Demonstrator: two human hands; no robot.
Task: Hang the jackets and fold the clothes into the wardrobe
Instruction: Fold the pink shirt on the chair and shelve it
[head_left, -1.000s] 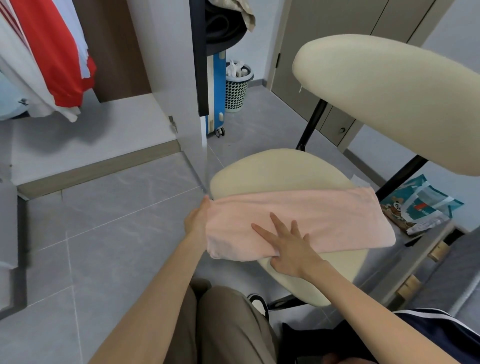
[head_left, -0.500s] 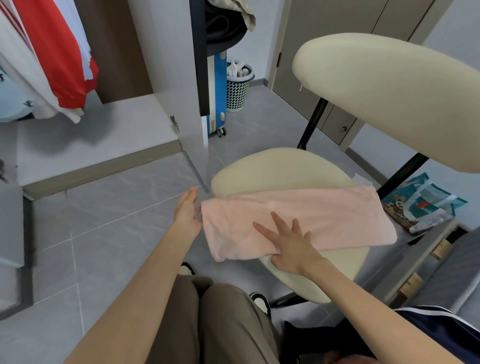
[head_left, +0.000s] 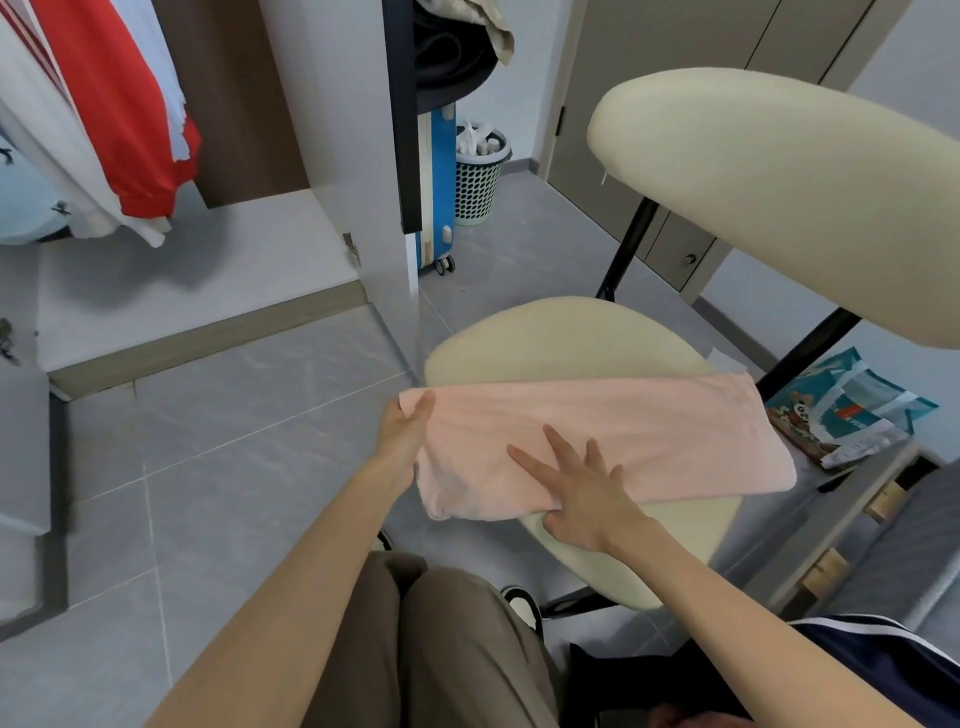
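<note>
Head view: pink cloth (head_left: 649, 431) lies folded on chair seat (head_left: 561, 338), long axis left-right. Left hand (head_left: 402, 434) at its left end, thumb on top, apparently pinching the edge; underside hidden. Right hand (head_left: 582, 493) flat mid-strip, fingers (head_left: 558, 441) spread. Left nearer for next fold.

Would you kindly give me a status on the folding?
Left hand pinches end of pink cloth. Right hand flat on it. Cloth on chair seat; nothing obstructing.
</note>
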